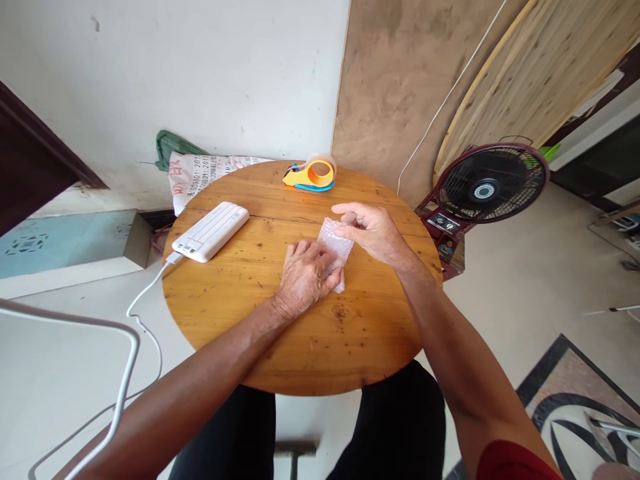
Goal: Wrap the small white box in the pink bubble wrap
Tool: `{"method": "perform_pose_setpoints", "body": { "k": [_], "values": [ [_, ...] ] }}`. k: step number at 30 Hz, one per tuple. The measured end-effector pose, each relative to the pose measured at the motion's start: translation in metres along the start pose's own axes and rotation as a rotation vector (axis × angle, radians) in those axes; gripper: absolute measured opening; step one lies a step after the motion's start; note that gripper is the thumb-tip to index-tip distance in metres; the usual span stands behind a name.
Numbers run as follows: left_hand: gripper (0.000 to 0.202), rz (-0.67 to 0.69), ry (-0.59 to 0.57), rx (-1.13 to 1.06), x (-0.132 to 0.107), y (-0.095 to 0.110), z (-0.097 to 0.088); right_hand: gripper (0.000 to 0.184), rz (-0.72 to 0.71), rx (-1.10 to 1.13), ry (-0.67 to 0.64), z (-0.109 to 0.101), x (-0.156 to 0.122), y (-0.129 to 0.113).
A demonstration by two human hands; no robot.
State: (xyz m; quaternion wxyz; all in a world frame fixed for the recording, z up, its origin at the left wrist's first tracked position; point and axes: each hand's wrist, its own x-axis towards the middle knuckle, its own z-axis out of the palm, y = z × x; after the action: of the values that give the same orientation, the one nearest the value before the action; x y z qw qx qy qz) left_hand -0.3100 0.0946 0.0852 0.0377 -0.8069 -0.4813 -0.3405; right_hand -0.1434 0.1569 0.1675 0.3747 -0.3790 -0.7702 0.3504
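Note:
A small piece of bubble wrap (336,239), folded into a narrow packet, lies on the round wooden table in front of me. My left hand (309,272) presses over its lower left part, holding it against the tabletop with the fingers bent and the thumb across it. At the packet's upper right corner, my right hand (367,230) has its thumb on the wrap and its other fingers curled in, while the index finger reaches out above. Whatever the wrap may contain is hidden. Beyond the hands stands a yellow tape dispenser (303,177) with a roll of clear tape.
Something blue (320,189) lies against the dispenser. A white power bank (213,230) with a plugged-in white cable (145,327) sits on the table's left (225,307). A fan (487,190) stands beyond the right edge, and a printed sack (200,173) behind the table.

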Motion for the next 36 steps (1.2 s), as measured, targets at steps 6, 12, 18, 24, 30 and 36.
{"method": "perform_pose_setpoints", "body": {
  "k": [6,12,18,24,30,36],
  "values": [
    [0.036,-0.106,0.034,-0.007,0.0,-0.002,0.002,0.035,0.015,0.034,-0.031,0.004,-0.004,-0.007],
    [0.066,-0.352,0.121,-0.083,-0.001,-0.003,0.009,0.035,-0.004,0.002,-0.016,0.009,-0.011,-0.009],
    [0.074,-0.394,0.012,-0.279,0.0,-0.006,0.01,0.034,0.006,-0.078,-0.013,0.018,-0.032,-0.019],
    [0.036,-0.344,-0.044,-0.423,0.0,-0.007,0.008,0.035,0.053,-0.075,-0.029,0.03,-0.049,-0.018],
    [0.026,-0.346,-0.069,-0.496,-0.001,-0.01,0.012,0.038,0.148,0.101,-0.056,0.033,-0.052,-0.01],
    [0.027,-0.354,-0.098,-0.489,0.001,-0.008,0.009,0.045,0.205,0.195,-0.122,0.026,-0.047,-0.002]
  ]
}}
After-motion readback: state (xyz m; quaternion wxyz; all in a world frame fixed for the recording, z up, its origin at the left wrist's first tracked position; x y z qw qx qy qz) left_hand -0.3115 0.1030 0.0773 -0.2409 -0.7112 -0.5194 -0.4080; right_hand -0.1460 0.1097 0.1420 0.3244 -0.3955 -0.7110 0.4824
